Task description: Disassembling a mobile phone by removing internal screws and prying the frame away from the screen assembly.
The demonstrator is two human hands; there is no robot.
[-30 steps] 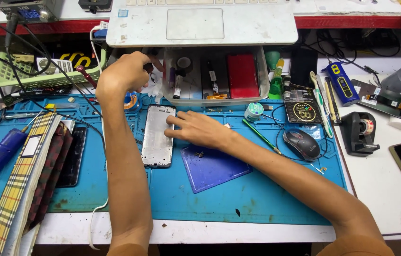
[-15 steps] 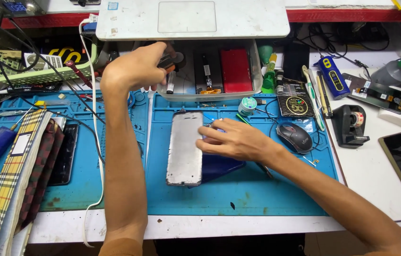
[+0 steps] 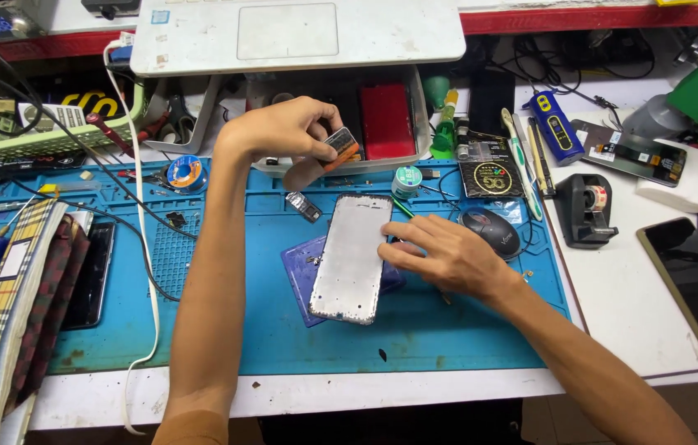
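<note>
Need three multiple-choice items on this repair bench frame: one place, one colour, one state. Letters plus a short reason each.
1. Where does the silver metal phone frame lie?
A. on the blue work mat
B. inside the green basket
C. on the white laptop

2. What colour is the flat block in the tray behind the mat?
A. yellow
B. red
C. white

3. What is the left hand doing?
A. lying flat and empty on the mat
B. pinching a small grey and orange part above the mat
C. gripping the black computer mouse

Answers:
1 A, the frame rests on the mat, partly over a purple pad, with the right hand at its edge.
2 B, the block is plainly red.
3 B, the fingers are closed on the part, raised off the mat.
</note>
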